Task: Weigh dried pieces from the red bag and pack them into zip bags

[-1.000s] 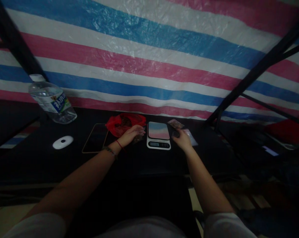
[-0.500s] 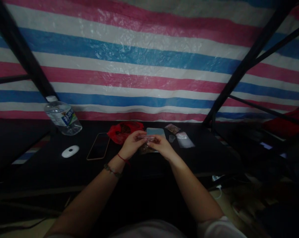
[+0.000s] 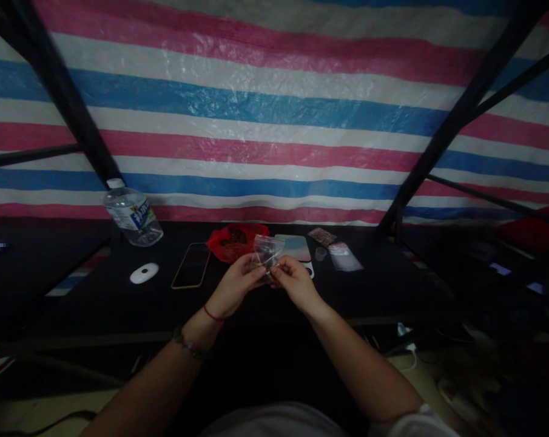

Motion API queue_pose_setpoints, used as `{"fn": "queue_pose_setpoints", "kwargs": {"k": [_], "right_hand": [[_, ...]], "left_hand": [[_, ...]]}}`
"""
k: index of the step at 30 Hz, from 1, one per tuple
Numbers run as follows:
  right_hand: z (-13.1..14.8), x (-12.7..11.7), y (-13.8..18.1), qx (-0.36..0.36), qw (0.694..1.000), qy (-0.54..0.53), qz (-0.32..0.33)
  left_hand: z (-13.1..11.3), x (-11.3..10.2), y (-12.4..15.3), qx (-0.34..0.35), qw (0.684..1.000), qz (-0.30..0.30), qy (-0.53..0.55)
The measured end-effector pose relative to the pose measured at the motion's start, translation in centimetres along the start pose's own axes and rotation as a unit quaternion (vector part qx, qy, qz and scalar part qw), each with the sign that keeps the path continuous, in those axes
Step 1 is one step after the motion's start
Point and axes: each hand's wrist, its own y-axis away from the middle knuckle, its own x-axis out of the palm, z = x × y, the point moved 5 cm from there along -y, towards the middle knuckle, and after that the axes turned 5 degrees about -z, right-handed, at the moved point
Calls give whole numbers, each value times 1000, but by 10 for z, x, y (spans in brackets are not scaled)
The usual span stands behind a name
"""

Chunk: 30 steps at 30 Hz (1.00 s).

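A small clear zip bag is held up between my two hands, its top edge pointing away from me. My left hand pinches the bag's left side, and my right hand grips its right side, thumbs close together. Brownish contents show dimly low in the bag, mostly hidden by my fingers. Just behind lies an opened red plastic bag with dark brown bits in it. A flat, pale-topped device, perhaps a small scale, sits partly behind my right hand.
To the right lie a filled small bag, a little clear cup and a stack of flat bags. Leftward are a phone, a white oval object and a large water bottle. Dark frame posts flank the table.
My hands have slid down the zip bag from its top edge to its lower part, so the top now stands clear of my fingers. The view has shifted slightly left.
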Motion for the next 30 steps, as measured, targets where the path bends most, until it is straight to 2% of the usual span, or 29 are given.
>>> {"fn": "queue_pose_setpoints", "kwargs": {"k": [3,5,8,10,13,18,24,28,30], "right_hand": [[-5,-4,3,26,999,-44,-9],[-9,-4,5,51,998,-44,7],[-16,0,7,90,995,-17,35],[-19,0,6,98,995,-12,23],[-21,-1,3,90,995,-45,-7],[-25,-3,-1,85,992,-95,1],[-21,-23,-5,34,991,-81,-105],[-20,-19,-7,-4,998,17,-61],[-22,-16,-7,-4,998,25,-52]], "left_hand": [[6,-5,-2,-12,998,5,-69],[8,-8,-4,-1,995,7,-99],[13,-9,-4,1,995,20,-100],[17,-8,-3,-16,996,27,-87],[21,-9,-3,-45,996,36,-66],[21,-18,-7,-36,996,21,-84],[25,-17,-8,-32,992,46,-111],[16,-17,-9,35,990,9,-136],[12,-20,-9,61,985,-20,-163]]}}
